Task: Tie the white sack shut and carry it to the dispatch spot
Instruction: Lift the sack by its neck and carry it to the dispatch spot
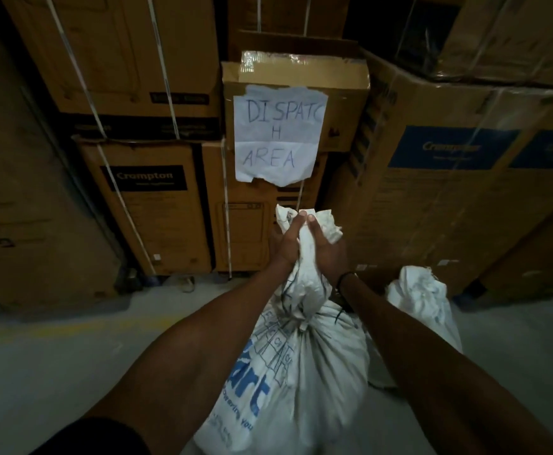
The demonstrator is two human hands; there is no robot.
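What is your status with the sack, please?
Left hand and right hand both grip the white sack by its neck. Dispatch sign dead ahead. Second sack on floor, right.

One view only — a wide-angle camera worn on the head, looking forward and down along both forearms. It sits close above the white sack (304, 366), whose gathered neck fills the lower centre at six o'clock. It faces a wall of stacked cardboard boxes (156, 205) near ahead, the handwritten dispatch sign (280, 136) at twelve o'clock — edges bend with the lens.
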